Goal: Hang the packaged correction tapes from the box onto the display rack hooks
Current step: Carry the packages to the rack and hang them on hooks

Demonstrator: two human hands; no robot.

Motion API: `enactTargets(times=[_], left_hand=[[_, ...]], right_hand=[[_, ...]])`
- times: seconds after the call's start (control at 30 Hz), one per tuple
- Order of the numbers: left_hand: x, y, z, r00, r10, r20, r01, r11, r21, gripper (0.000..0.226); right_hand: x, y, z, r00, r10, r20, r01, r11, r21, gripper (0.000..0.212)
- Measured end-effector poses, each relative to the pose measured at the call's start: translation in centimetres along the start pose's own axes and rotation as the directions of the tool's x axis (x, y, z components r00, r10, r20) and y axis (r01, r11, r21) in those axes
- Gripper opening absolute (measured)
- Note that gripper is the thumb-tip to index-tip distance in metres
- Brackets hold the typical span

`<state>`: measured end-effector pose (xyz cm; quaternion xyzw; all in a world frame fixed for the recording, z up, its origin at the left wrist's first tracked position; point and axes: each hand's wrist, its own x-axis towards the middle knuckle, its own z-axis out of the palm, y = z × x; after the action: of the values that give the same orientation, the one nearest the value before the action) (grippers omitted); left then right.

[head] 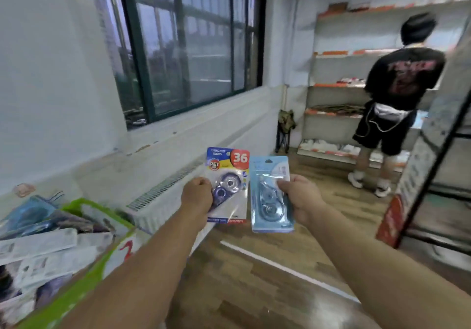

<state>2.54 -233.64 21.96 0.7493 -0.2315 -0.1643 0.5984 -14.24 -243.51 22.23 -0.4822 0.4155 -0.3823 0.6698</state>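
My left hand (196,197) grips a correction tape pack (229,175) with a blue, yellow and red card marked 36, held upright by its left edge. Right beside it, my right hand (300,196) grips a pale blue correction tape pack (270,201) by its right edge. Both packs are raised in front of me at mid-frame. The green and white box (102,260) sits at the lower left, full of several more packaged items. A dark-framed display rack (433,175) stands at the right edge; its hooks cannot be made out.
A person in black shirt and shorts (397,99) stands at white wall shelves (339,73) at the back right. A large window (178,48) and a white radiator cover (165,188) run along the left wall. Wood floor lies below my arms.
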Motion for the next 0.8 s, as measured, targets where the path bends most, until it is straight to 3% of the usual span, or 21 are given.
enactTargets(times=[0.17,0.33,0.63,0.8], left_hand=[[-10.8,2.8,17.9,0.972,0.013,0.237,0.002,0.998,-0.062,0.026],[-21.8,7.0,33.1,0.862,0.021,0.507,0.032,0.995,-0.096,0.023],[-34.3,11.8,53.8,0.654,0.053,0.755,0.028,0.995,-0.094,0.025],[-36.8,13.3,62.6,0.592,0.072,0.802,0.019,0.995,-0.103,0.034]], right_hand=[[-2.2,-2.2,-21.2,0.969,0.005,-0.248,0.007,0.999,0.048,0.013],[-6.4,-5.0,-40.0,0.863,0.049,-0.503,0.013,0.993,0.119,0.015],[-12.3,-9.4,-59.6,0.649,-0.002,-0.761,0.149,0.981,0.125,0.005],[-9.8,-10.3,-67.4,0.587,0.0,-0.81,0.159,0.98,0.116,0.013]])
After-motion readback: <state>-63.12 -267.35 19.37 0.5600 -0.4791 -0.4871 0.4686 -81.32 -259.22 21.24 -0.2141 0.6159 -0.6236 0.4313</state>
